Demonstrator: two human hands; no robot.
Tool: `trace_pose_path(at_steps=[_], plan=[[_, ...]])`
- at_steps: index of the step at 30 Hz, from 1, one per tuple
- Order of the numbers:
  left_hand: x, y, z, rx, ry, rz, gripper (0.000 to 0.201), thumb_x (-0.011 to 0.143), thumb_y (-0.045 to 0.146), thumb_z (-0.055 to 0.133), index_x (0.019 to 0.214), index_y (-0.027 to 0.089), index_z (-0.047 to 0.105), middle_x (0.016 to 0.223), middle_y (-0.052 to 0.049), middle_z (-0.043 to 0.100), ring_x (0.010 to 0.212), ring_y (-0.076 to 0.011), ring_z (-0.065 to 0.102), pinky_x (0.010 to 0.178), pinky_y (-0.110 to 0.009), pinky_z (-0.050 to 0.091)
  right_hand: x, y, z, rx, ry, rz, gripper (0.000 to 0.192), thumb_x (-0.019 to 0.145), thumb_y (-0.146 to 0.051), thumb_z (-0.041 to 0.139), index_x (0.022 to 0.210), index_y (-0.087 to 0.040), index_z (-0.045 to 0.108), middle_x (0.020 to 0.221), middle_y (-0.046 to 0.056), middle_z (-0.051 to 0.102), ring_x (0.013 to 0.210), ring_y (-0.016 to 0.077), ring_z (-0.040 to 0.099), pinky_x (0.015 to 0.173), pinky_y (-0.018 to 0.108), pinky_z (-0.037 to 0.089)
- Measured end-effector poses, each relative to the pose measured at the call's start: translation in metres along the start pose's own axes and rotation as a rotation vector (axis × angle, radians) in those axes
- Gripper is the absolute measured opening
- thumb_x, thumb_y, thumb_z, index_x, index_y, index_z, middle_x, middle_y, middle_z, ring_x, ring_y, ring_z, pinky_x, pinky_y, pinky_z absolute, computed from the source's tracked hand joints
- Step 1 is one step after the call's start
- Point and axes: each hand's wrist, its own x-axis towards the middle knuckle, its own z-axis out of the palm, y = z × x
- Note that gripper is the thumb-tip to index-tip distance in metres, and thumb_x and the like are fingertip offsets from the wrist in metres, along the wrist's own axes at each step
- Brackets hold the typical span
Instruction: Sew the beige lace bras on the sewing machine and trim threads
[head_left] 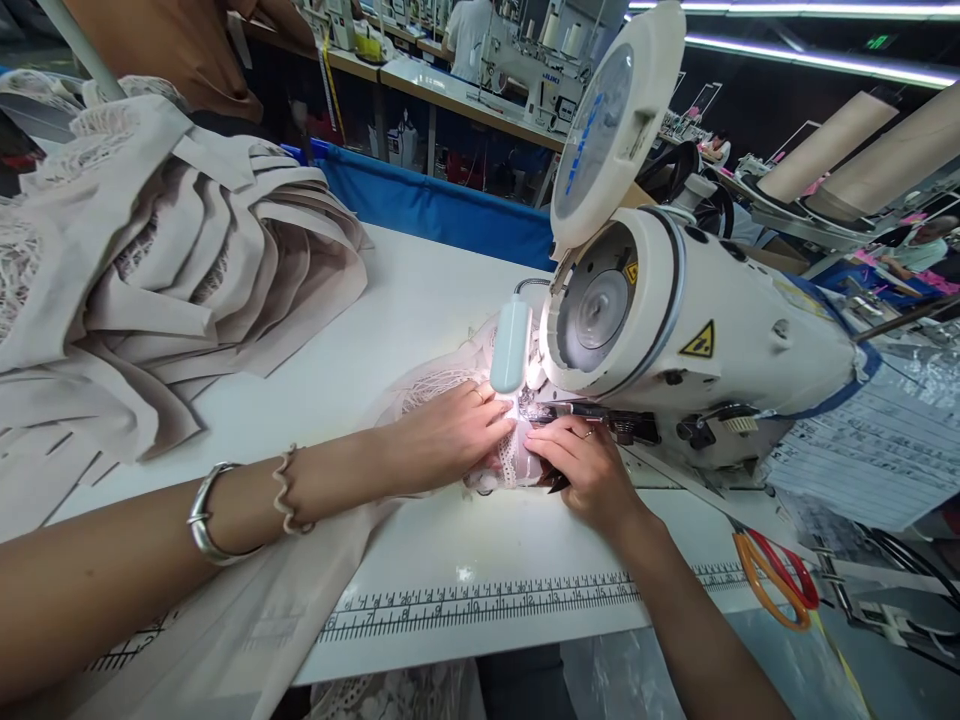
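Two hands guiding lace fabric at the needle of a sewing machine.

The left hand [450,432] lies flat, fingers together, pressing the lace fabric [439,385] onto the white surface [420,300]; the right hand [581,465] pinches the fabric edge just beside the needle area, under the sewing machine [697,330] and its small lamp [511,345]. Folded beige cloth [172,270] is heaped at far left; orange-and-red scissors [776,580] lie at right, near the printed ruler [487,600].

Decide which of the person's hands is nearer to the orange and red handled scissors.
Right. The right hand rests left of the orange and red handled scissors; the left hand lies farther left.
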Motion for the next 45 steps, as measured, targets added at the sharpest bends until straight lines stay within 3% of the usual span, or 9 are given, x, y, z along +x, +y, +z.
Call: trace_pose_path(at_steps=[3, 5, 8, 12, 18, 23, 26, 33, 45], plan=[[0.0, 0.002, 0.004, 0.059, 0.051, -0.015, 0.021, 0.098, 0.03, 0.059, 0.102, 0.01, 0.063, 0.102, -0.016, 0.067, 0.092, -0.0279, 0.057, 0.077, -0.039, 0.039, 0.0, 0.0, 0.0, 0.005, 0.016, -0.005, 0.039, 0.084, 0.007, 0.045, 0.101, -0.019, 0.07, 0.103, 0.004, 0.078, 0.097, 0.0215, 0.066, 0.079, 0.035, 0.049], [0.001, 0.004, 0.005, 0.056, 0.065, 0.013, 0.013, 0.099, 0.02, 0.054, 0.096, 0.011, 0.063, 0.099, -0.014, 0.067, 0.09, -0.0256, 0.057, 0.078, -0.038, 0.039, 0.001, -0.001, 0.0, 0.016, 0.032, -0.01, 0.034, 0.086, 0.005, 0.048, 0.097, -0.018, 0.07, 0.101, 0.004, 0.078, 0.097, 0.0215, 0.066, 0.078, 0.035, 0.049], [0.002, 0.01, 0.002, -0.056, 0.039, 0.124, 0.021, 0.097, 0.003, 0.044, 0.093, 0.012, 0.063, 0.093, -0.009, 0.065, 0.082, -0.0196, 0.054, 0.074, -0.034, 0.041, 0.002, -0.002, -0.002, 0.039, 0.057, -0.016, 0.024, 0.09, -0.001, 0.054, 0.091, -0.02, 0.069, 0.093, 0.003, 0.078, 0.091, 0.0207, 0.065, 0.077, 0.035, 0.048], [0.001, 0.015, 0.0, -0.099, -0.012, 0.158, 0.029, 0.094, -0.002, 0.042, 0.108, 0.011, 0.064, 0.099, -0.009, 0.067, 0.082, -0.0185, 0.055, 0.073, -0.033, 0.044, 0.001, -0.002, -0.003, 0.075, 0.072, -0.026, 0.019, 0.092, -0.008, 0.06, 0.081, -0.021, 0.068, 0.083, 0.002, 0.076, 0.081, 0.0195, 0.063, 0.075, 0.035, 0.047], [-0.001, 0.015, 0.005, -0.013, -0.031, 0.092, 0.026, 0.089, 0.005, 0.054, 0.11, 0.012, 0.066, 0.099, -0.011, 0.067, 0.083, -0.0227, 0.056, 0.074, -0.037, 0.042, -0.004, 0.001, -0.001, 0.124, 0.021, 0.017, 0.021, 0.092, -0.01, 0.059, 0.082, -0.023, 0.073, 0.079, 0.004, 0.073, 0.08, 0.0206, 0.063, 0.072, 0.034, 0.05], [-0.001, 0.011, 0.009, -0.014, 0.039, 0.081, 0.027, 0.087, -0.001, 0.051, 0.105, 0.013, 0.066, 0.099, -0.01, 0.068, 0.09, -0.0237, 0.058, 0.081, -0.037, 0.039, -0.004, 0.003, -0.001, 0.131, 0.017, 0.033, 0.023, 0.092, -0.01, 0.056, 0.089, -0.024, 0.075, 0.088, 0.005, 0.075, 0.087, 0.0217, 0.065, 0.077, 0.036, 0.054], [-0.001, 0.006, 0.011, 0.006, 0.081, 0.062, 0.036, 0.086, -0.003, 0.049, 0.115, 0.013, 0.063, 0.095, -0.008, 0.068, 0.088, -0.0231, 0.058, 0.078, -0.036, 0.037, -0.002, 0.003, -0.001, 0.107, 0.039, 0.024, 0.024, 0.09, -0.005, 0.056, 0.09, -0.022, 0.073, 0.091, 0.004, 0.077, 0.088, 0.0211, 0.067, 0.081, 0.036, 0.053], [0.0, 0.001, 0.007, -0.046, 0.022, 0.007, 0.043, 0.083, -0.006, 0.047, 0.114, 0.017, 0.065, 0.096, -0.007, 0.067, 0.089, -0.0231, 0.057, 0.079, -0.036, 0.034, -0.002, 0.003, -0.001, 0.043, 0.048, 0.041, 0.039, 0.084, 0.006, 0.04, 0.094, -0.02, 0.068, 0.105, 0.007, 0.077, 0.097, 0.0215, 0.067, 0.086, 0.036, 0.054], [0.002, -0.018, 0.012, -0.12, -0.013, -0.062, 0.058, 0.082, -0.01, 0.042, 0.123, 0.024, 0.064, 0.11, -0.005, 0.071, 0.093, -0.0212, 0.065, 0.093, -0.039, 0.032, -0.003, 0.003, 0.001, -0.021, -0.02, 0.065, 0.046, 0.07, 0.012, 0.036, 0.089, -0.021, 0.061, 0.107, 0.003, 0.077, 0.099, 0.0221, 0.066, 0.085, 0.035, 0.05]])
